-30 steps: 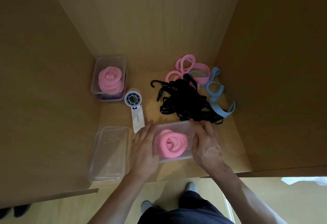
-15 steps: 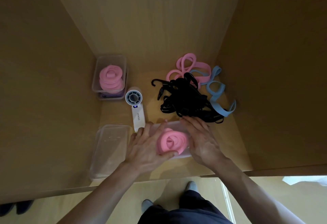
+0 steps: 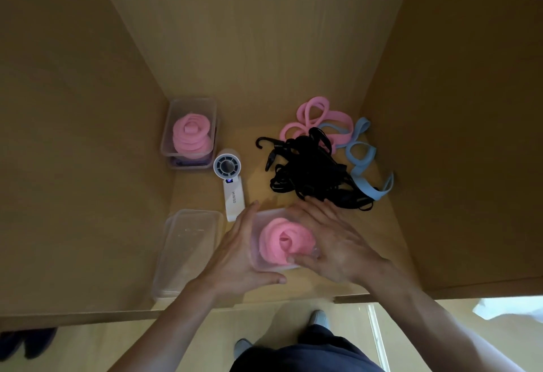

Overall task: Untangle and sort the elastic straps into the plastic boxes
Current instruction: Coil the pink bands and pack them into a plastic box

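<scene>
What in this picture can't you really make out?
Head view only:
Right side of the near box: covered by the right hand.
Purple thing under the pink coils in the far box: too dim to identify.
Black strap tangle: too knotted to count straps.
Fan's display: too small to read.

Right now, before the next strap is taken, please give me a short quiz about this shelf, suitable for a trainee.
1. True or false: the black straps lie inside a plastic box.
2. The coiled strap in the near box is: A pink, B blue, C black.
3. Fill in: the white device beside the far box is a handheld ____.
Key: 1 false; 2 A; 3 fan.
</scene>
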Motion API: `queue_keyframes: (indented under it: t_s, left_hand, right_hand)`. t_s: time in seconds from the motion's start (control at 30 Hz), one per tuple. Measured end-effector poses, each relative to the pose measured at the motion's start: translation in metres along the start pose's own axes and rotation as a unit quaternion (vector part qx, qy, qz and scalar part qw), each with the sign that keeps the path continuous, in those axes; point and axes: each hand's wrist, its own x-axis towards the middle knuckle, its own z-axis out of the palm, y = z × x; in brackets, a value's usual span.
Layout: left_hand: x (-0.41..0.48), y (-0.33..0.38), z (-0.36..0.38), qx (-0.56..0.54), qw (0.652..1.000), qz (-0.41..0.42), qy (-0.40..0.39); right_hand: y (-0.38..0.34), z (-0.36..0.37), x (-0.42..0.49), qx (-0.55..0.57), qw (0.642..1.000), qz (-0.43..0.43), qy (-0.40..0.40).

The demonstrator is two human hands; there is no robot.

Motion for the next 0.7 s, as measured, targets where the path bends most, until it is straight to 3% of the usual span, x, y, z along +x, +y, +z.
queue_keyframes:
  t_s: [0.2, 0.7]
  left_hand:
    - [-0.002, 0.008, -0.009, -0.022, 1.0, 0.019, -0.005]
    - [-0.001, 0.005, -0.011, -0.122, 0.992, 0.01, 0.04]
  right_hand:
    - [-0.001, -0.01, 0.016, -0.028, 0.997, -0.04, -0.064]
    - [-0.003, -0.038, 0.02, -0.025, 0.998, -0.048, -0.025]
